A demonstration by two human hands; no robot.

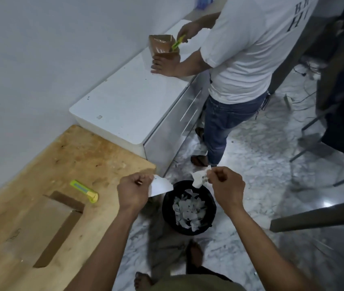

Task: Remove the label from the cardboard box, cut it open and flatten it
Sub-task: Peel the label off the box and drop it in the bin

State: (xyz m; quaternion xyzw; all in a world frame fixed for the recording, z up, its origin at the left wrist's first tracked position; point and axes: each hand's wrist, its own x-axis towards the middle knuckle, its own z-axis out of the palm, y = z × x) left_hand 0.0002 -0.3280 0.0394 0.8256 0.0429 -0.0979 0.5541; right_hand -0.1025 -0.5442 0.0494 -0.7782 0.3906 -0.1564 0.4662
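Note:
A flat brown cardboard box point(45, 225) lies on the wooden table point(78, 156) at the lower left. Beside it rests a green and yellow utility knife point(85, 191). My left hand point(134, 191) pinches one white piece of torn label point(160, 186). My right hand point(225, 185) pinches the other piece of label point(199, 178), which shows a barcode. Both hands are held apart above a black bin point(168, 208) on the floor, which holds several white paper scraps.
A second person point(240, 59) in a white shirt and jeans stands at a white cabinet point(124, 101), cutting another cardboard box point(162, 46) with a green knife. Dark chair legs point(318, 215) stand on the marble floor at right. My bare feet show below.

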